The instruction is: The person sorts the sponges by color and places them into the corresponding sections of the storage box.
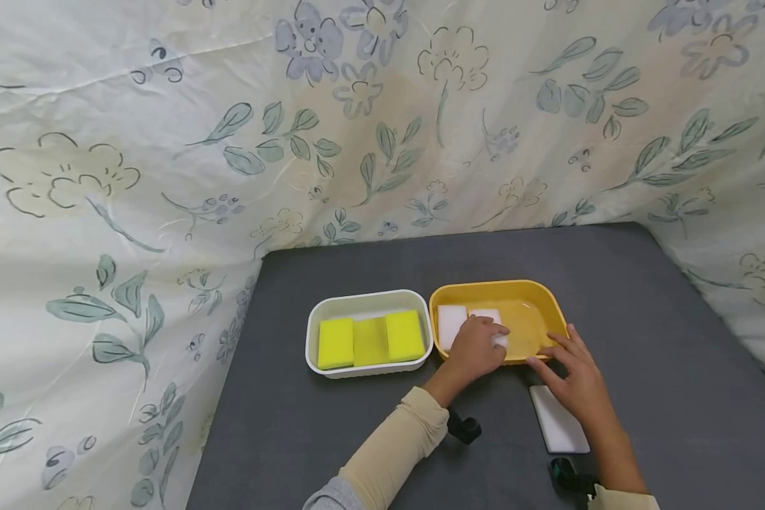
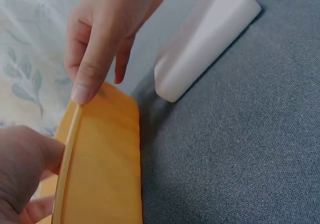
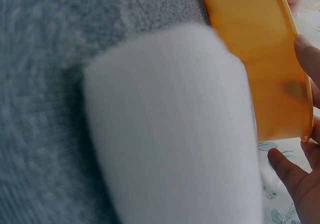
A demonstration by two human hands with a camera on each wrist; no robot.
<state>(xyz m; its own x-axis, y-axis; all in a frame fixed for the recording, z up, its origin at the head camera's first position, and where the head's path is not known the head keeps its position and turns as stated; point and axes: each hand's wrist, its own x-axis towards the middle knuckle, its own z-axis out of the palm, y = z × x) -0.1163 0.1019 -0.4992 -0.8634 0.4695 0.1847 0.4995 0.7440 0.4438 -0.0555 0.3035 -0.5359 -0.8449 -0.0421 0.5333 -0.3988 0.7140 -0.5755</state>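
Note:
In the head view, my left hand [image 1: 478, 347] reaches over the near rim of a yellow tray [image 1: 532, 319]. Its fingers hold a white sponge block [image 1: 500, 341] inside, partly hidden beneath them. Another white block [image 1: 451, 326] lies at the tray's left end. My right hand [image 1: 574, 382] grips the near right corner of the tray, thumb at the near rim and fingers over the right side. Below that hand a third white block [image 1: 559, 421] lies flat on the table; it looms large in the right wrist view [image 3: 175, 134].
Left of the yellow tray, almost touching it, stands a white tray [image 1: 315, 340] with yellow sponges [image 1: 336, 343] in it. Both stand on a dark grey table [image 1: 357, 432]. Floral cloth [image 1: 421, 142] hangs behind and at the sides.

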